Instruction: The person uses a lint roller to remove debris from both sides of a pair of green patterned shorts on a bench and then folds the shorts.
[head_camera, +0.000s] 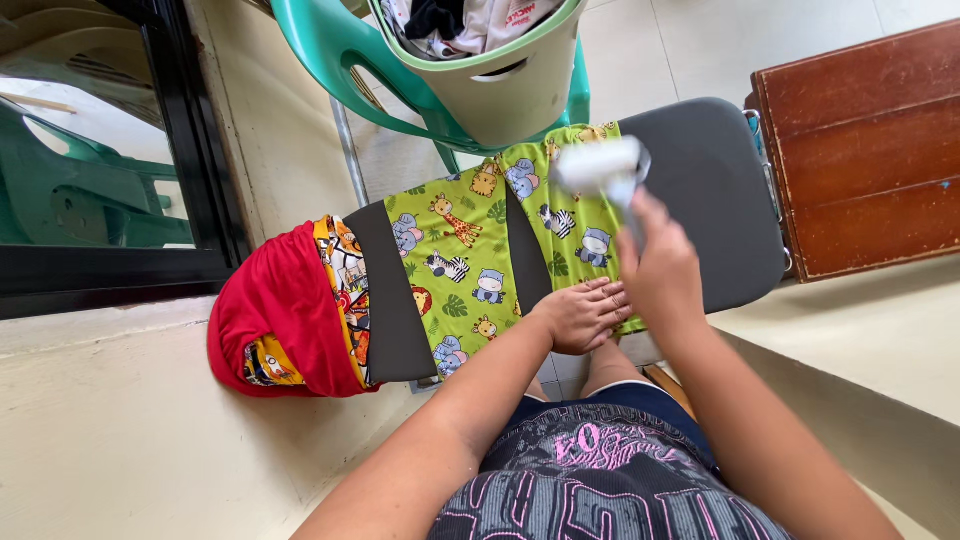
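Left hand (583, 315) pins green animal-print shorts (470, 260) flat at 6 o'clock; I'd glide the white iron (603, 168), clenched in right hand (660, 270), toward 12

Two hands (625, 295), one iron (603, 168) (white), one laundry basket (510, 90).

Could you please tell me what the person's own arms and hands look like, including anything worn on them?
Both arms are bare along all that shows, with no sleeves in view. The left hand and right hand wear no gloves, and no rings, watch or bracelets can be seen.
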